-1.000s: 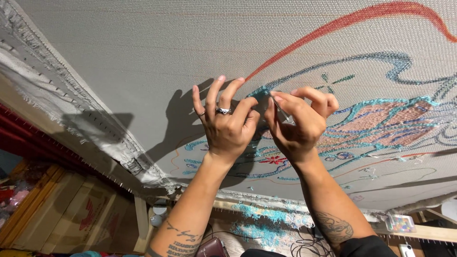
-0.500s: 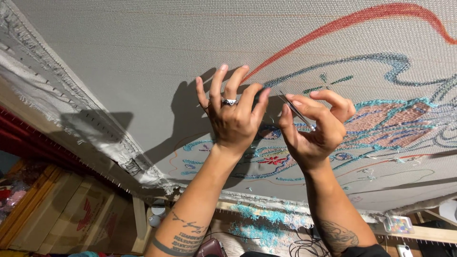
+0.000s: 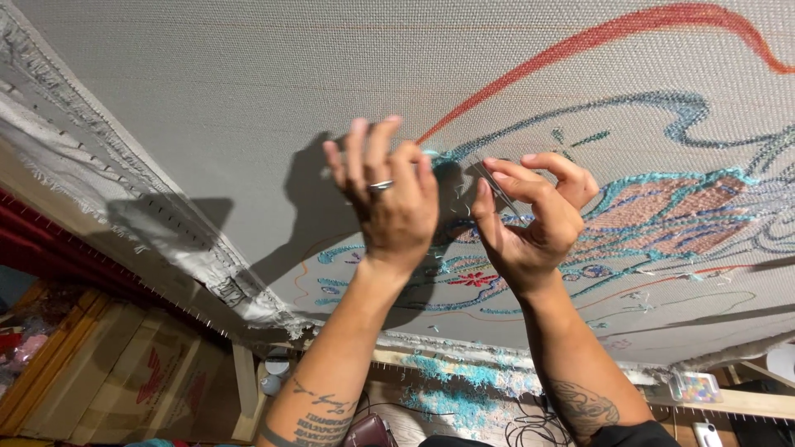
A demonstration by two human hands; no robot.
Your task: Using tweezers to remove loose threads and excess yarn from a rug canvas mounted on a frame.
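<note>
— What filled the head view?

— A grey tufting cloth (image 3: 248,91) stretched on a wooden frame (image 3: 108,248), running from upper left to lower right, with a red yarn line (image 3: 580,41) at upper right and teal outlines (image 3: 662,190) at right. Teal yarn scraps (image 3: 451,389) lay on the ledge at the lower centre.

— And the hands?

— The left hand (image 3: 389,203) was at centre, fingers raised and loosely curled against the cloth; whether it gripped anything, I couldn't tell. The right hand (image 3: 530,223), just beside it, pinched a thin metal tool (image 3: 495,189).

— Its direction?

— Its long axis ran diagonally, its tip toward the upper left, close to the cloth.
</note>
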